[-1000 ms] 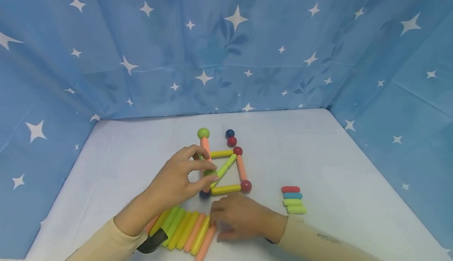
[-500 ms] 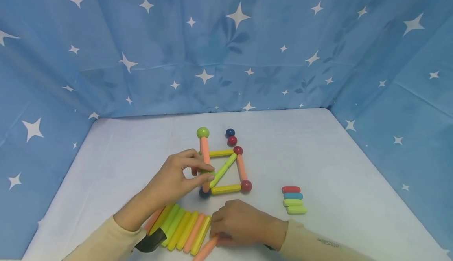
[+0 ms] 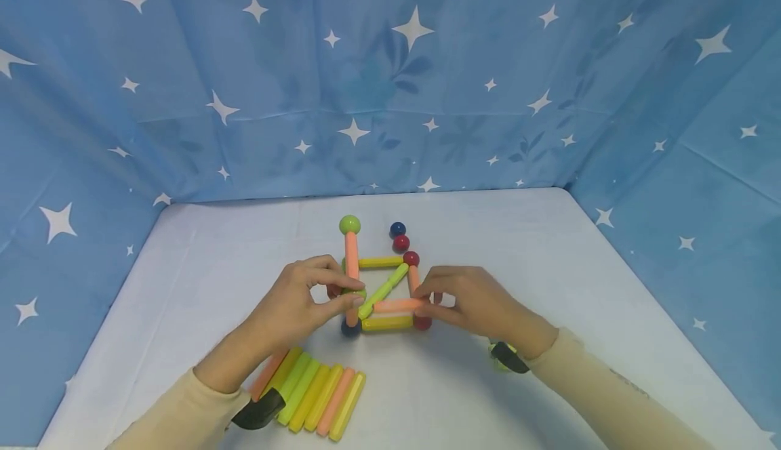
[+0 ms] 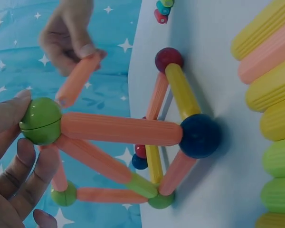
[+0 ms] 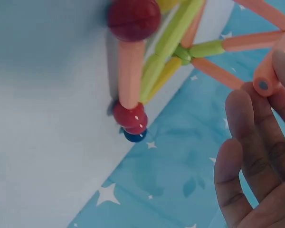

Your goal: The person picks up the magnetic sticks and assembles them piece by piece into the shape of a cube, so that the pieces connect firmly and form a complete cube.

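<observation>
My left hand [image 3: 295, 301] pinches a green ball [image 4: 42, 121] at the top of an orange magnetic stick [image 4: 121, 129], which rises from a dark blue ball [image 4: 201, 136] on the table. In my right hand [image 3: 472, 301] an orange stick [image 3: 393, 305] is pinched between thumb and fingers. Its free end points at the green ball; whether they touch, I cannot tell. Below lies the frame's base: yellow sticks [image 3: 387, 323], red balls [image 3: 411, 259] and a light green diagonal [image 3: 384, 291]. Another green ball [image 3: 350, 225] tops the structure's far side.
A row of yellow, green and orange sticks [image 3: 323, 399] lies in front of the structure. Behind it, a loose blue ball [image 3: 398, 229] touches a red ball [image 3: 401, 242]. My right forearm mostly covers the short sticks [image 3: 500, 358]. A starry blue curtain [image 3: 390, 97] surrounds the table.
My right hand has lifted an orange stick from the end of the front row and carried it up to the structure. My left hand stays at the green ball.
</observation>
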Demonstrator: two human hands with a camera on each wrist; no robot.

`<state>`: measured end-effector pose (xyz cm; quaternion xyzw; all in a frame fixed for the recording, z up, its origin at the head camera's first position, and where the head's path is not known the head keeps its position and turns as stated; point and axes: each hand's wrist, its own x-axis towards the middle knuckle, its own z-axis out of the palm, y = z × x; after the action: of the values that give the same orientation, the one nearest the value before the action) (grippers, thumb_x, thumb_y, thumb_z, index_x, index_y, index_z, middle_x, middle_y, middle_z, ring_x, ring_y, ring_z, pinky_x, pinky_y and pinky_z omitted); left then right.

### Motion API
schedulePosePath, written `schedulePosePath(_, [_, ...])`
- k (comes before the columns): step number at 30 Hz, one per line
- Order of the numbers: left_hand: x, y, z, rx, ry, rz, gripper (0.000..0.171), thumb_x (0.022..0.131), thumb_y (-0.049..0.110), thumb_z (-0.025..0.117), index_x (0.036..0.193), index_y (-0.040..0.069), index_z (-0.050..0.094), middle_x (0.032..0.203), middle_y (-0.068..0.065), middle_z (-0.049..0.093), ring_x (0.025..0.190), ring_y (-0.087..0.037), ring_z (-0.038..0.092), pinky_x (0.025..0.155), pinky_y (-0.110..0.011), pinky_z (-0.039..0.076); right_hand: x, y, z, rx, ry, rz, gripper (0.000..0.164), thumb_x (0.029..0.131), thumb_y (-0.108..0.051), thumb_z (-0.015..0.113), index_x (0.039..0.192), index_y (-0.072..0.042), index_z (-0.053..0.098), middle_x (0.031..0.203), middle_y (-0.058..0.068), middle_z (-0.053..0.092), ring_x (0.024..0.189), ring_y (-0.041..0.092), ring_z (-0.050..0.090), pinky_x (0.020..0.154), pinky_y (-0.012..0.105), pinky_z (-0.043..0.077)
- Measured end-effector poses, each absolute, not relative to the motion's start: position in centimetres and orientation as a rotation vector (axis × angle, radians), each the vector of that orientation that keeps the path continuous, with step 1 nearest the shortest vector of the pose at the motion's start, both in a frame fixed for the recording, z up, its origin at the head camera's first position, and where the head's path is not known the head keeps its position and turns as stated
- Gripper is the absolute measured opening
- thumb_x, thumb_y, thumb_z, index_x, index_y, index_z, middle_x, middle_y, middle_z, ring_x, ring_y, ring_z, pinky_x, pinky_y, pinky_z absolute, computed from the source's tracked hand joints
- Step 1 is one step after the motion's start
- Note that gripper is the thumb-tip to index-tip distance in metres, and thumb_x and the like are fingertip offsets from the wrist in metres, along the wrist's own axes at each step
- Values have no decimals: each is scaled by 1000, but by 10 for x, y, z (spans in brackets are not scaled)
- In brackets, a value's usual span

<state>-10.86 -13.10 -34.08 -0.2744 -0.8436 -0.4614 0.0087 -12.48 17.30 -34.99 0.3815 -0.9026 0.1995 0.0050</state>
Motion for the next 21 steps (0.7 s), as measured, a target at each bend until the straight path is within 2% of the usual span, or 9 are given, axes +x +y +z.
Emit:
schedulePosePath(5, [-111, -131, -345, -889, -2592, -1461, 18, 88, 23, 82, 106, 25, 81, 83, 14, 61, 81, -9, 58, 72, -33, 48, -131, 176, -341, 1104, -2771, 687, 23, 92, -43, 75, 108, -28, 77, 91, -21, 63, 74, 5, 57, 64, 25, 50])
schedulePosePath(13, [-110, -124, -344, -976, -2463, -1169, 15, 85, 20, 83, 99, 22, 80, 79, 17, 55, 72, -8, 53, 74, -36, 35, -132, 169, -333, 1133, -2741, 639, 25, 87, -28, 83, 110, -21, 77, 97, -16, 65, 80, 2, 59, 68, 22, 51])
schedulePosePath(18, [-111, -115, -341, -1035, -2420, -708, 30, 80, 37, 86, 103, 18, 80, 77, 11, 51, 65, -7, 45, 70, -34, 31, -133, 164, -330, 1138, -2751, 650, 24, 87, -29, 83, 110, -21, 77, 96, -16, 64, 79, 3, 58, 67, 22, 52])
schedulePosePath(21, [-111, -112, -340, -1035, -2422, -567, 29, 79, 38, 87, 100, 19, 82, 78, 10, 50, 65, -7, 44, 70, -35, 31, -136, 163, -329, 1158, -2794, 747, 24, 89, -32, 80, 111, -23, 77, 95, -18, 63, 80, 4, 59, 67, 26, 53])
